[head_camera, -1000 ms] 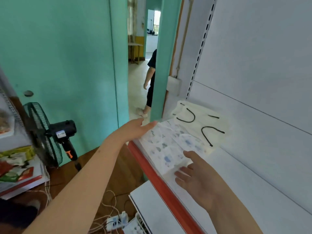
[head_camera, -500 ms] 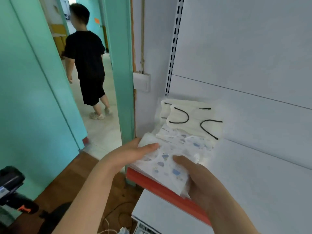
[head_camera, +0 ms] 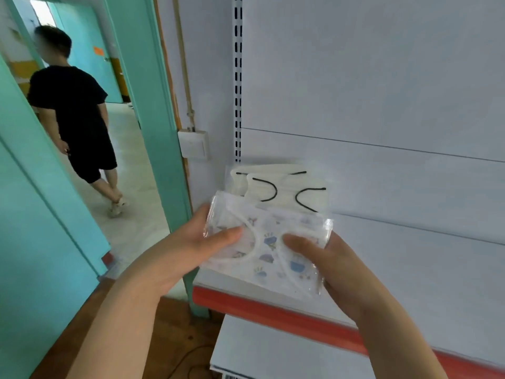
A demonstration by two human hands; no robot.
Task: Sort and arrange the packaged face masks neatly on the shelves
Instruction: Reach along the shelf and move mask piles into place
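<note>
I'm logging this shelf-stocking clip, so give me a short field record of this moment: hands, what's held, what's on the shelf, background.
left hand: grips left edge of the clear-wrapped patterned mask packs, thumb on top
right hand: grips their right edge
held packs: above the white shelf with red front strip
on shelf: cream masks with black ear loops, behind the held packs
background: person in black clothes in doorway

Fingers of both hands hidden under the printed mask packs (head_camera: 262, 250); bystander's (head_camera: 73, 110) face blurred.
</note>
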